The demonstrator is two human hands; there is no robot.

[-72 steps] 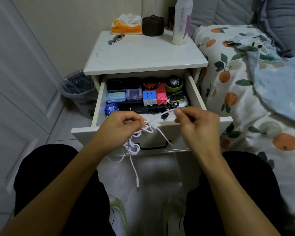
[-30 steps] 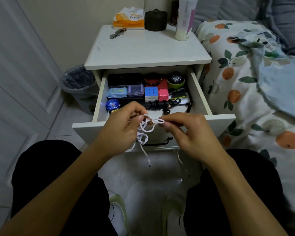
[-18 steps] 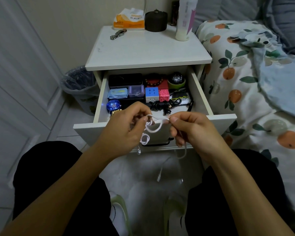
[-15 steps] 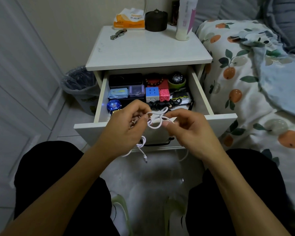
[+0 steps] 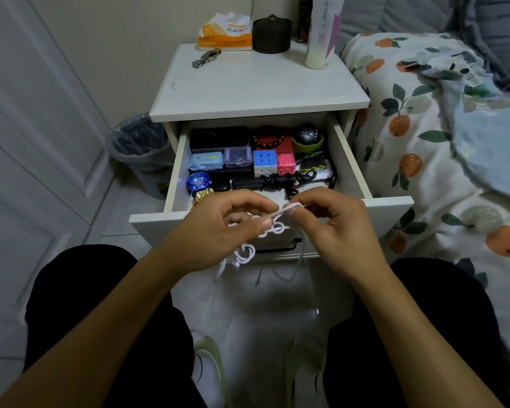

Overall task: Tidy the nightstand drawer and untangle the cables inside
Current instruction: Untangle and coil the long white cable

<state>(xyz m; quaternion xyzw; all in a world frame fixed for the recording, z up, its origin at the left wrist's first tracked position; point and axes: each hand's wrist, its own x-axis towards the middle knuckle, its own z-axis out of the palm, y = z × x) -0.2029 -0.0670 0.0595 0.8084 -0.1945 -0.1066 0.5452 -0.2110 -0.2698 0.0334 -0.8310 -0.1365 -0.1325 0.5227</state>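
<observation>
Currently untangling: left hand pinches the white cable knot, right hand pinches a loop, held just before the open drawer. Next I'd ease that loop free gently.

No text can be read with certainty. The orange tissue pack on the nightstand carries white print, and the white bottle bears grey lettering, both too blurred to make out.

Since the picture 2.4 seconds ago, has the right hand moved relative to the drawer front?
Yes. The right hand has closed in leftward along the drawer front, toward the left hand, pinching the white cable.
</observation>
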